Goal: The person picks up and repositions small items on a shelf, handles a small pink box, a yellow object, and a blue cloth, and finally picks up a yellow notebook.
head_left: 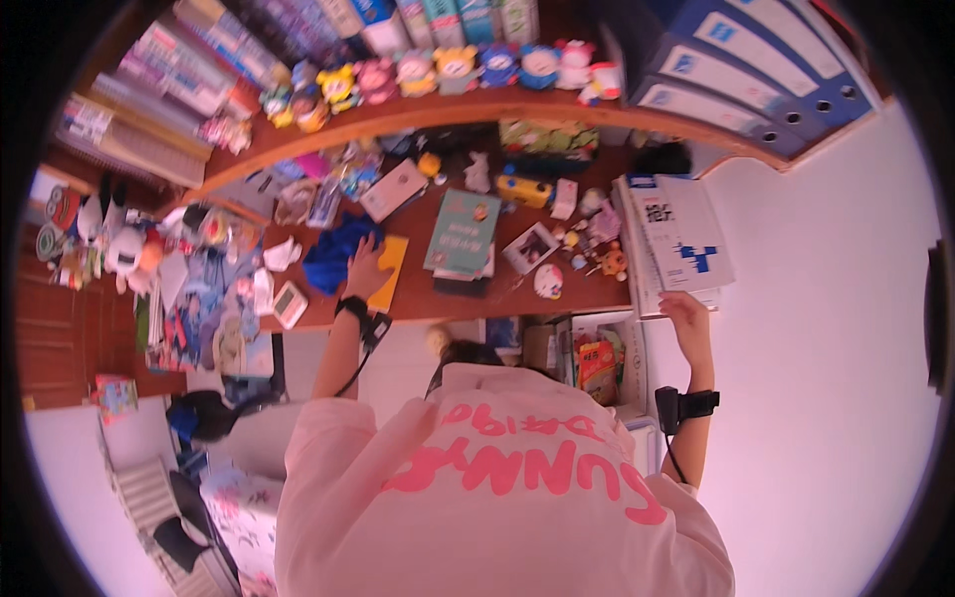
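Observation:
My left hand (366,271) is at the right side of a bunched blue cloth (336,257), its fingers bent onto the fabric. Under and beside that hand lies a flat yellow folder or notebook (392,271), partly covered. My right hand (686,314) is at the near edge of a stack of books and papers (678,229) at the desk's right end. Its fingers are loosely curled and apart, with nothing visible in them; whether they touch the papers I cannot tell. A dark strap with a small box is on each wrist.
The brown desk (398,310) holds a green book (464,231), a photo (531,247), a white calculator (289,304) and small toys. Above it, a curved shelf (418,121) carries plush figures, books and blue binders (766,60). An open drawer or box (597,363) sits below.

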Demonstrator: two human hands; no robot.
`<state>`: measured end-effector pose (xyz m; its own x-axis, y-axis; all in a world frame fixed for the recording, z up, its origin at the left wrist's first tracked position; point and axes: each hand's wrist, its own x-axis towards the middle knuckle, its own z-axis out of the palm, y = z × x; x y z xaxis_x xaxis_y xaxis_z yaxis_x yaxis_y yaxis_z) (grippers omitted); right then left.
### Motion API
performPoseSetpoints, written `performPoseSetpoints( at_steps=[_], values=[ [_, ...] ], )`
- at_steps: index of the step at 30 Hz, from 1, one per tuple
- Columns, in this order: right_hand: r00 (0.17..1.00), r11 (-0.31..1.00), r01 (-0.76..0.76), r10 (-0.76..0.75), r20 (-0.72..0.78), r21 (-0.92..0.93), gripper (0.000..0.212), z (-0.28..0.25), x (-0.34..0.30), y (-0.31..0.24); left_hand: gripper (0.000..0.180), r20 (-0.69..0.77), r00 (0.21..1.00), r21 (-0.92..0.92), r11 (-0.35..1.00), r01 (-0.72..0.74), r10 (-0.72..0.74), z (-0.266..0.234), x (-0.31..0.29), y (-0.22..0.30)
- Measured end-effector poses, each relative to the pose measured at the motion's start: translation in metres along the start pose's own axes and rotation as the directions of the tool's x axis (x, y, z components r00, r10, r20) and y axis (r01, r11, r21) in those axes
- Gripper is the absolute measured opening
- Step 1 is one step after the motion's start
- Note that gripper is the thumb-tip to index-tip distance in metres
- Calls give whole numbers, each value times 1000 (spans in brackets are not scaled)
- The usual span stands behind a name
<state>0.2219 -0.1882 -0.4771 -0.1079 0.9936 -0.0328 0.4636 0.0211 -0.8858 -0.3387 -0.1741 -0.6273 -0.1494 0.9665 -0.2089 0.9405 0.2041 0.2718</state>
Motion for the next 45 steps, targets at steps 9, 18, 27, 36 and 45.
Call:
performPoseSetpoints(
  at_steps=[9,18,27,36,45],
  values=[
    [985,977,-82,49,165,198,17,87,-2,21,64,-91,996,1,1000,5,-5,4,-18,3],
    [971,950,-91,18,239,297,16,171,27,-10,53,-165,977,-88,984,-154,138,-3,-30,-9],
    [981,942,-50,-17,194,333,16,225,60,-51,34,-609,785,-412,890,-192,-112,-48,8,-75],
    [992,936,-97,62,112,338,16,258,48,-53,73,-368,586,-598,666,446,-722,-17,67,-103],
    [993,937,-117,102,62,328,16,267,33,-51,74,-500,607,-505,778,374,-617,-23,69,-108]
  ],
)
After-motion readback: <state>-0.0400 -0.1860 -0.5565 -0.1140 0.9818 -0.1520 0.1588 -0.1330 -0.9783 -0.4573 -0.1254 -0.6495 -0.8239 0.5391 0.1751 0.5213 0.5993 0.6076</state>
